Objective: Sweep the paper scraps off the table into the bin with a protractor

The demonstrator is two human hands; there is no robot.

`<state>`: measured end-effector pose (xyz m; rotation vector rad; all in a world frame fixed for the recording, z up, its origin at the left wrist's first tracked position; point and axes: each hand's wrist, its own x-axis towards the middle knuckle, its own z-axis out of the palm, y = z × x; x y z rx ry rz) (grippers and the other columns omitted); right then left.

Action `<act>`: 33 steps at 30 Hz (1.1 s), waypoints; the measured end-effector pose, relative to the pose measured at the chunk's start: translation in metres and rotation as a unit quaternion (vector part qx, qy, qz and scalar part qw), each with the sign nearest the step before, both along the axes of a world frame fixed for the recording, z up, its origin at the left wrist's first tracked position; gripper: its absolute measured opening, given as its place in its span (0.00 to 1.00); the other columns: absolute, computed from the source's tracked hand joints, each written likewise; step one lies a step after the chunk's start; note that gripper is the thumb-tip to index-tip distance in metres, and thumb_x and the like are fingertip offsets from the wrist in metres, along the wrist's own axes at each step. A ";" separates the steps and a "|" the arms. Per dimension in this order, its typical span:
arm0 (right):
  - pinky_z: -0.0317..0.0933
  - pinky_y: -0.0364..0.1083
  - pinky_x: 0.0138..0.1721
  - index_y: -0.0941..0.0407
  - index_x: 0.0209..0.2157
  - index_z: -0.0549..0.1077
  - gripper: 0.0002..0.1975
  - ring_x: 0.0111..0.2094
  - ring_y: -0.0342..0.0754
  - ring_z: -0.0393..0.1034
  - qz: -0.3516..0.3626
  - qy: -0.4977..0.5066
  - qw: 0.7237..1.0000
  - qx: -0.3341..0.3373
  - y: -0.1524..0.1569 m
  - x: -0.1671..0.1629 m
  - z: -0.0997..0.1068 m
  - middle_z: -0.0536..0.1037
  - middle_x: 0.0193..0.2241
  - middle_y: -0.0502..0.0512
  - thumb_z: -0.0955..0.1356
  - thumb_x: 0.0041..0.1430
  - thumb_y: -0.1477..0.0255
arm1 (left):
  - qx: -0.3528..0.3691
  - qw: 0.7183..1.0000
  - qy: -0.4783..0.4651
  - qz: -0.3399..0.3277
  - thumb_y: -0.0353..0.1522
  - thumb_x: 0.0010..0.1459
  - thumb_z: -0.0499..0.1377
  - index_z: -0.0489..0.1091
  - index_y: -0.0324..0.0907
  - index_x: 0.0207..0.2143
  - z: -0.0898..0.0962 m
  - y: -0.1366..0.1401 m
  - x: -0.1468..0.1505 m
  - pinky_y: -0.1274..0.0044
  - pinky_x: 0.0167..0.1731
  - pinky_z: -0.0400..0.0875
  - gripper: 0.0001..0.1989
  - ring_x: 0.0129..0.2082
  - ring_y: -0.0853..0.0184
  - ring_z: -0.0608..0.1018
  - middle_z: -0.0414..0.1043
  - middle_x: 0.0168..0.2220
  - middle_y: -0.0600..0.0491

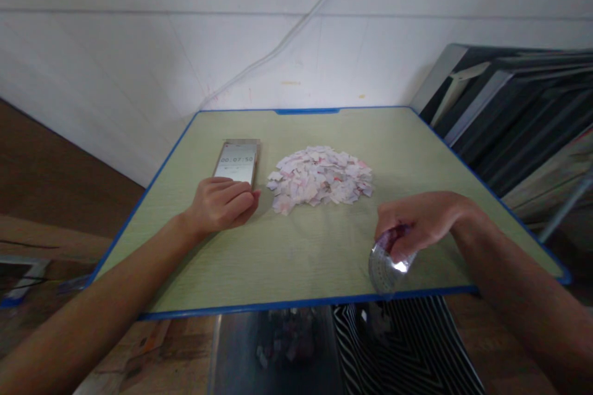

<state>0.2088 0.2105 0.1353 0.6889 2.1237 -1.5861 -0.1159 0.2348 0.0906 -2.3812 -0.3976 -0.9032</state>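
R hand (pixel 393 236), 4 o'clock, pinching a clear plastic protractor (pixel 382 266) nr surface's (pixel 296 265) front edge. L hand (pixel 227 203), 9 o'clock, fingers curled; can't tell if gripping anything. Paper-scrap heap (pixel 319 179), approx. 12 o'clock. Smartphone (pixel 236 162), 10 o'clock, just past L hand, timer at 00:07:50.

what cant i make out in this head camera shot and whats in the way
Head view: the lower end of the phone, hidden by the left hand.
Head view: the upper part of the clear plastic piece, covered by the right hand.
Head view: any writing on the paper scraps, too small to read.
Head view: the dark stack, cut off by the right edge.
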 end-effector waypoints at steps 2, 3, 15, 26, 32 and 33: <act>0.48 0.37 0.16 0.59 0.18 0.63 0.18 0.16 0.36 0.55 -0.012 0.006 1.000 0.005 0.000 -0.001 0.001 0.60 0.13 0.44 0.64 0.53 0.60 | 0.000 1.000 0.001 -0.001 0.23 0.53 0.54 0.53 0.41 0.16 0.001 -0.001 0.001 0.82 0.13 0.55 0.16 0.13 0.76 0.62 0.63 0.16 0.60; 0.48 0.37 0.16 0.59 0.19 0.63 0.17 0.16 0.36 0.55 -0.023 0.015 1.000 0.013 -0.001 -0.003 0.002 0.60 0.13 0.44 0.63 0.53 0.61 | -0.002 1.000 0.002 -0.002 0.23 0.53 0.54 0.53 0.41 0.16 0.001 -0.001 0.002 0.82 0.13 0.55 0.16 0.13 0.76 0.62 0.63 0.15 0.59; 0.45 0.41 0.22 0.58 0.18 0.62 0.15 0.19 0.39 0.54 -0.209 0.112 0.876 0.421 -0.017 -0.047 -0.037 0.60 0.16 0.47 0.61 0.56 0.68 | -0.002 1.000 0.013 0.008 0.24 0.54 0.53 0.54 0.41 0.17 0.000 -0.001 0.004 0.81 0.14 0.56 0.16 0.14 0.76 0.64 0.63 0.16 0.59; 0.46 0.42 0.24 0.59 0.20 0.66 0.15 0.20 0.40 0.56 -0.052 0.141 0.905 0.398 -0.064 -0.085 -0.034 0.68 0.18 0.50 0.60 0.57 0.68 | -0.007 1.000 0.022 0.009 0.25 0.56 0.53 0.54 0.41 0.17 -0.003 0.000 0.008 0.80 0.14 0.54 0.16 0.14 0.76 0.62 0.61 0.16 0.60; 0.46 0.42 0.23 0.58 0.20 0.66 0.16 0.19 0.40 0.56 -0.012 0.163 0.909 0.383 -0.063 -0.083 -0.034 0.68 0.18 0.49 0.60 0.58 0.65 | -0.008 0.999 0.033 0.007 0.25 0.57 0.51 0.54 0.41 0.16 0.000 -0.001 0.011 0.80 0.13 0.53 0.17 0.13 0.75 0.60 0.59 0.15 0.60; 0.46 0.42 0.23 0.58 0.20 0.66 0.17 0.20 0.40 0.56 -0.007 0.172 0.909 0.379 -0.062 -0.083 -0.035 0.68 0.17 0.49 0.59 0.58 0.64 | -0.010 0.999 0.035 0.008 0.25 0.57 0.51 0.54 0.42 0.16 0.000 -0.001 0.012 0.80 0.13 0.53 0.17 0.13 0.75 0.60 0.59 0.15 0.60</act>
